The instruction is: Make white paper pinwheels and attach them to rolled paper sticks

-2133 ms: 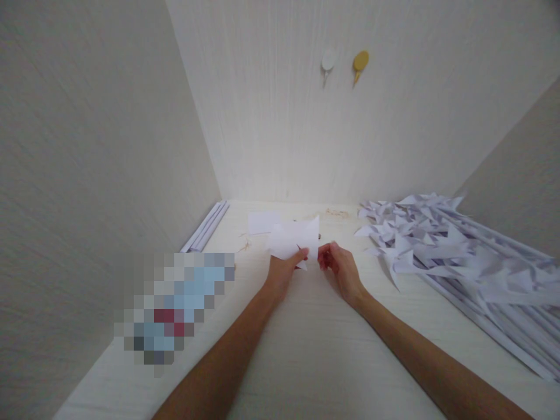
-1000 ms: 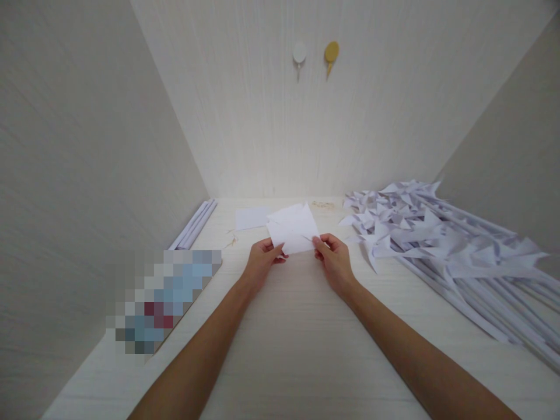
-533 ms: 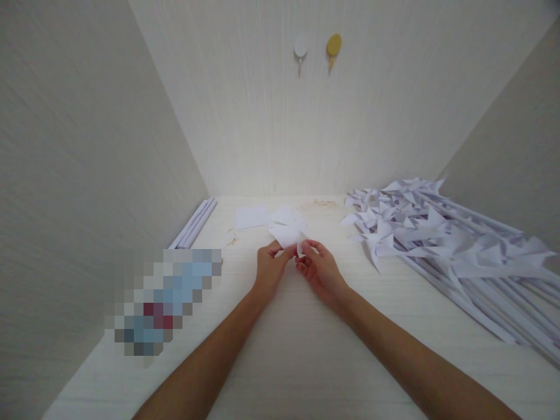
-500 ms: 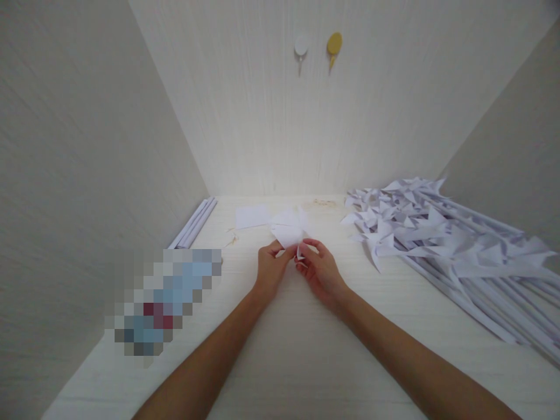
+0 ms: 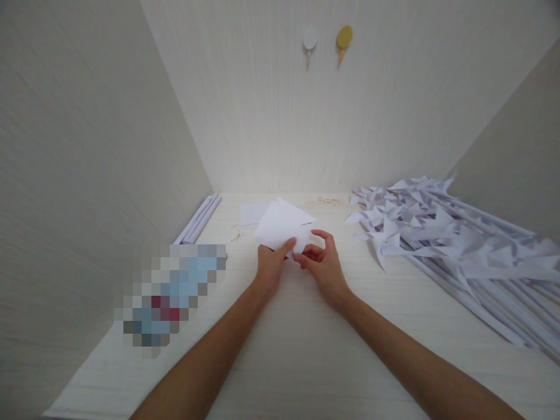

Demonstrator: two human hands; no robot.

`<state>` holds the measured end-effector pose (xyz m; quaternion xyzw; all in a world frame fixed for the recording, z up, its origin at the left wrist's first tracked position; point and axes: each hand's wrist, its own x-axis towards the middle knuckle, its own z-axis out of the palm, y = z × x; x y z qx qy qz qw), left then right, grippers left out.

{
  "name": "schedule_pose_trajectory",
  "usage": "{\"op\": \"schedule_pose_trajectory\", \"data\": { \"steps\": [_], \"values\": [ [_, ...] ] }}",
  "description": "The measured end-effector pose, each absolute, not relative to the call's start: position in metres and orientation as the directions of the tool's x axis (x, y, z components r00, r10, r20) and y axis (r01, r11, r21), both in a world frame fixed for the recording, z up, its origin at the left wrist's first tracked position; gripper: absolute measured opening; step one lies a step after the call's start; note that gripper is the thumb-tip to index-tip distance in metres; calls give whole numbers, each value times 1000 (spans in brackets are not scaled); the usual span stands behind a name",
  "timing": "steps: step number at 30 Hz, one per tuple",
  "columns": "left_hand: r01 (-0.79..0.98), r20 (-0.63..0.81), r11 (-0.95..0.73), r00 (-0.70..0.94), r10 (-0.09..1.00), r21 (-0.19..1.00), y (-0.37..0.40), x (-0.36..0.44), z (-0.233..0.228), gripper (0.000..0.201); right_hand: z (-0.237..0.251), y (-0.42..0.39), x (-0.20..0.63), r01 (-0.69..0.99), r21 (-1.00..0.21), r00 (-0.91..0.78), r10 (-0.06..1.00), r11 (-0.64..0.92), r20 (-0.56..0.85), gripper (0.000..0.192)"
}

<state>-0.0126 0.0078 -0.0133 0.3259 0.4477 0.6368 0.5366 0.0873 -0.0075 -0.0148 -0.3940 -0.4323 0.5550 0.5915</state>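
Observation:
A white sheet of paper [image 5: 280,224] with slits cut in it is held up slightly above the table, its slit corners partly spread. My left hand [image 5: 273,261] grips its lower edge, thumb on top and the fingers mostly hidden beneath. At the lower right corner is my right hand [image 5: 321,259], its thumb and curled fingers closed at the paper's edge while the index finger arches away. A second piece of white paper [image 5: 250,213] lies flat behind, partly covered by the held one.
Several white paper pinwheels [image 5: 394,216] on rolled paper sticks [image 5: 481,303] are heaped at the right. Rolled paper tubes [image 5: 201,219] lie by the left wall, near a blurred-out bluish item [image 5: 175,297]. White [image 5: 310,38] and yellow [image 5: 345,37] hooks are on the back wall.
The sheet has turned and opened out, showing more of its face. My right fingers have loosened from the folded corner, and the index finger has lifted. The view has shifted slightly.

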Motion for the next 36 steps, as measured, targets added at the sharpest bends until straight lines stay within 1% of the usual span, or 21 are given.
{"op": "schedule_pose_trajectory", "data": {
  "steps": [4, 9, 11, 13, 16, 19, 22, 24, 26, 27, 29, 31, 33, 36],
  "values": [
    [-456, -90, -16, -210, 974, 890, 6, -11, -11, 27, -14, -7, 89, -274, -957, 35, 995, 97, 91, 52],
    [-550, -114, 10, -156, 981, 835, 9, -15, -7, 25, -15, -3, 92, -248, -963, 26, 994, 106, 102, 45],
    [-597, -122, -7, -175, 977, 802, 13, -20, -6, 23, -17, 0, 94, -230, -965, 34, 992, 125, 121, 43],
    [-605, -124, -39, -225, 966, 796, 18, -27, -5, 22, -19, 2, 95, -199, -966, 49, 987, 163, 156, 40],
    [-525, -103, -36, -234, 967, 850, 22, -36, -7, 21, -21, 5, 98, -166, -964, 124, 974, 208, 189, 33],
    [-415, -67, -1, -149, 987, 910, 23, -38, -11, 21, -21, 7, 103, -137, -959, 260, 943, 247, 206, 28],
    [-260, -47, 29, -64, 997, 965, 20, -36, -14, 22, -19, 10, 108, -114, -939, 360, 894, 325, 266, 26],
    [-148, -56, 50, -35, 998, 988, 17, -33, -14, 24, -19, 12, 110, -161, -921, 399, 877, 355, 268, 30],
    [-101, -66, 63, -27, 997, 993, 14, -29, -13, 28, -19, 12, 108, -249, -907, 426, 880, 339, 212, 38],
    [-112, -72, 68, -30, 997, 991, 13, -26, -13, 29, -19, 11, 106, -289, -907, 412, 895, 305, 169, 40],
    [-191, -76, 66, -45, 996, 979, 10, -22, -12, 31, -20, 9, 102, -307, -932, 299, 949, 192, 97, 35],
    [-290, -65, 43, -66, 996, 956, 8, -19, -12, 28, -20, 7, 98, -208, -974, 119, 991, 88, 65, 28],
    [-368, -57, 20, -90, 994, 929, 7, -16, -12, 23, -19, 5, 96, -72, -995, -24, 997, 71, 73, 27],
    [-465, -90, 19, -132, 987, 885, 8, -15, -10, 20, -17, 3, 97, 21, -994, -91, 990, 106, 104, 22]
  ]
}}
